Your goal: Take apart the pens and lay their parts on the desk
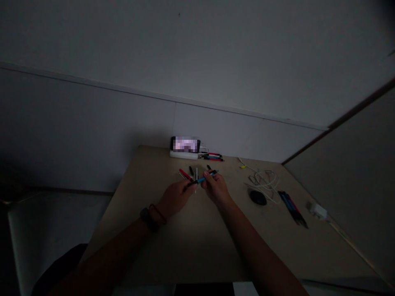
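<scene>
Both my hands meet over the middle of a beige table point(191, 242) and together hold a blue pen point(202, 179) that lies slanted between them. My left hand point(176, 198) pinches its dark lower end; a dark band and a cord sit on that wrist. My right hand point(216, 187) grips the upper end with closed fingers. Just behind the hands lie several loose pens and pen parts point(189, 172), one of them red.
A phone point(185, 144) with a lit screen leans on a white power bank point(184, 155) at the table's far edge, with red and black pens point(212, 156) beside it. To the right lie a white cable point(263, 180), a dark round object point(257, 197), a row of pens point(292, 207) and a white charger point(318, 211).
</scene>
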Demonstrator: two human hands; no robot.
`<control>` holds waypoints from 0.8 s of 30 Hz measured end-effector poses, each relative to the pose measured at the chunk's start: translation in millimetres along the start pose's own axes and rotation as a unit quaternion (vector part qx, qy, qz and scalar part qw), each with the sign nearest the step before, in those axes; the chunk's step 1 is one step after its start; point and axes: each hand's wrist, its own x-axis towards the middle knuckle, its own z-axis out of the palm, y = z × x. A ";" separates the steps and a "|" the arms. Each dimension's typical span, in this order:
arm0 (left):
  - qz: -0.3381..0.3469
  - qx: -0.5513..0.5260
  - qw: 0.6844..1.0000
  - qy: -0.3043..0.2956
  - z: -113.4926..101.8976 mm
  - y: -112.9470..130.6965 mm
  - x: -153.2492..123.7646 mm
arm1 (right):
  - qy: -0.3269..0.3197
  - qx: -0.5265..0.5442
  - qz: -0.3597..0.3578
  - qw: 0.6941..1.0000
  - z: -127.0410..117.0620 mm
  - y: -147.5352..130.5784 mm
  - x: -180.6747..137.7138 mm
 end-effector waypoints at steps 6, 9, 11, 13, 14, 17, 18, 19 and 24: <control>0.034 0.100 0.989 0.099 2.2 -5.4 -1.6 | 0.034 0.031 0.017 0.999 6.7 5.0 -1.4; 0.048 0.108 0.988 0.097 1.4 -8.4 0.2 | 0.039 0.019 0.026 0.999 6.1 7.6 -2.3; 0.063 0.124 0.987 0.078 1.4 -9.5 0.3 | 0.039 0.007 0.033 0.999 4.9 9.9 -2.0; 0.069 0.148 0.984 0.071 1.9 -9.9 -0.8 | 0.024 0.002 0.038 0.999 3.8 11.7 -1.3; 0.068 0.163 0.982 0.073 2.3 -9.9 -1.6 | 0.012 0.003 0.038 0.999 3.5 12.2 -1.0; 0.059 0.210 0.973 0.081 3.7 -9.2 -4.2 | -0.020 0.013 0.028 0.999 3.2 12.7 -0.5; 0.056 0.220 0.970 0.082 4.1 -8.8 -4.9 | -0.025 0.016 0.025 0.999 3.1 12.6 -0.5; 0.052 0.225 0.970 0.080 4.4 -8.2 -5.3 | -0.030 0.017 0.024 0.999 2.8 12.5 -0.6; 0.017 0.155 0.986 0.055 5.2 -5.5 -4.7 | -0.051 0.007 0.020 0.998 -1.1 9.6 -1.5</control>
